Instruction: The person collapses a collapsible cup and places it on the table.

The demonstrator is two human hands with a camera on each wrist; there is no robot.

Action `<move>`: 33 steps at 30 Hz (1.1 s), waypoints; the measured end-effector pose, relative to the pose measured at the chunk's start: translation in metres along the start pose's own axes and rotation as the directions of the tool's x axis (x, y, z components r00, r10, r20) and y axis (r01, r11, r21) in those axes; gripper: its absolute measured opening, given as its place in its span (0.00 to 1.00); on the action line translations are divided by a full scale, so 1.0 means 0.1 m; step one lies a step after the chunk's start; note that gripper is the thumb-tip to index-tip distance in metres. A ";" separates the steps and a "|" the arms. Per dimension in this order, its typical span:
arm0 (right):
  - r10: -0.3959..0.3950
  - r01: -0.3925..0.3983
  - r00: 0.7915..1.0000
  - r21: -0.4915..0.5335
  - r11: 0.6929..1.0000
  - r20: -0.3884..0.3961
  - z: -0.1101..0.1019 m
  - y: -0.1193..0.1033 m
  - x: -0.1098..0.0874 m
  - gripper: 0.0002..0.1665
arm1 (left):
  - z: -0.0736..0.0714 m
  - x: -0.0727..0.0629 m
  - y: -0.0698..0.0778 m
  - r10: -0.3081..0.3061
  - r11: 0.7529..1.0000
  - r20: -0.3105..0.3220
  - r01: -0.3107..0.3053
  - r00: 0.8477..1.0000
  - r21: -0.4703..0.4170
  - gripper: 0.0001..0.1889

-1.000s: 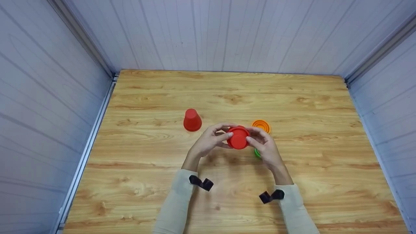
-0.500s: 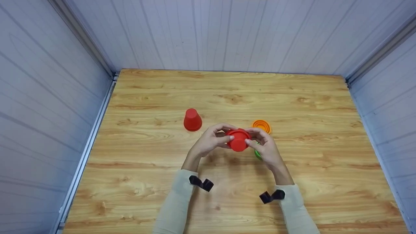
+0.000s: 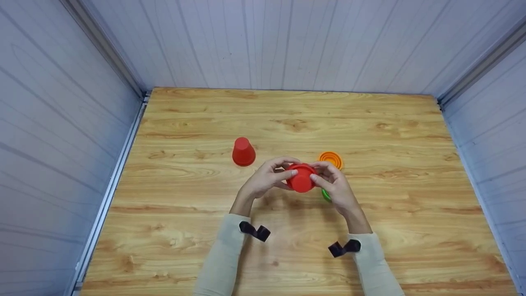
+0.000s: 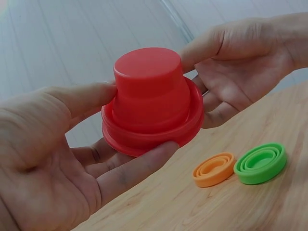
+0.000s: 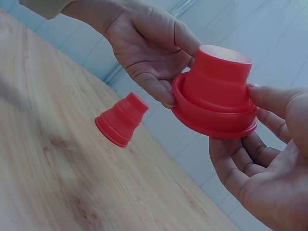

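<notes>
Both hands hold a red collapsible cup (image 3: 302, 183) up over the table, its narrow base tilted toward the head camera. The base and middle ring stick out, while the wide outer ring sits folded round them, as the left wrist view of the cup (image 4: 149, 96) shows. My left hand (image 3: 265, 181) has its thumb on the cup's side and its fingers under the rim. From the other side, my right hand (image 3: 335, 187) pinches it between thumb and fingers. A second red collapsible cup (image 3: 243, 153) stands stretched out, base up, beyond the left hand.
An orange collapsible cup (image 3: 331, 159) and a green one (image 4: 261, 163) lie folded flat side by side on the wooden table (image 3: 185, 230), near the right hand. The right hand mostly covers the green one in the head view. Pale panel walls (image 3: 263, 45) border the table.
The held cup's base now sticks out farther from its rim and sits slightly lower in view. Both hands keep their hold and barely move. The other cups have stayed put.
</notes>
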State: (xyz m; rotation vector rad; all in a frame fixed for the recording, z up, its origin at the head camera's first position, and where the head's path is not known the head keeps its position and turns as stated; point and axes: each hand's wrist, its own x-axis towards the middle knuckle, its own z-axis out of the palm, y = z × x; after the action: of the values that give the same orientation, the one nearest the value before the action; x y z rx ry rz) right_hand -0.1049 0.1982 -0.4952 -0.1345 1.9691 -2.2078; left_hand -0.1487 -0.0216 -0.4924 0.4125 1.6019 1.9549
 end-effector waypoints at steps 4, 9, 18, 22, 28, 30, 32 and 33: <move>-0.004 0.004 1.000 0.000 1.000 0.002 0.00 0.00 0.00 0.23 | 0.01 0.00 0.01 -0.002 1.000 0.003 0.002 1.000 0.015 0.18; -0.008 0.008 1.000 0.006 1.000 0.011 0.01 -0.01 -0.01 0.24 | 0.03 0.00 0.01 -0.003 1.000 -0.006 0.003 1.000 0.020 0.18; -0.039 0.037 0.999 -0.067 0.997 -0.030 0.06 0.01 0.01 0.21 | 0.03 0.01 0.02 -0.009 0.998 -0.028 0.011 1.000 0.069 0.17; -0.060 0.053 0.996 -0.113 0.992 -0.066 0.08 0.04 0.02 0.18 | 0.04 0.01 0.01 0.005 0.994 -0.037 -0.001 0.999 0.105 0.16; -0.071 0.060 0.993 -0.116 0.991 -0.090 0.09 0.04 0.02 0.18 | 0.01 -0.01 0.02 0.003 0.997 0.005 -0.003 1.000 0.082 0.15; -0.070 0.059 0.993 -0.109 0.992 -0.097 0.10 0.03 0.02 0.18 | -0.01 -0.02 0.02 -0.001 0.998 0.023 0.000 1.000 0.065 0.17; -0.075 0.065 0.992 -0.100 0.993 -0.099 0.10 0.02 0.02 0.18 | -0.02 -0.03 0.01 -0.005 0.998 0.036 0.003 0.999 0.055 0.18; -0.080 0.071 0.992 -0.095 0.993 -0.097 0.10 0.02 0.02 0.18 | -0.03 -0.04 0.01 -0.006 0.999 0.039 0.004 0.999 0.049 0.19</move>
State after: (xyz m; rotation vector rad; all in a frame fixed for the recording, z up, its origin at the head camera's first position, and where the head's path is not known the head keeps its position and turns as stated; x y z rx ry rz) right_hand -0.1047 0.1881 -0.4959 -0.1138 2.1535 -2.2116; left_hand -0.1473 -0.0261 -0.4915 0.4634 1.6266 1.8955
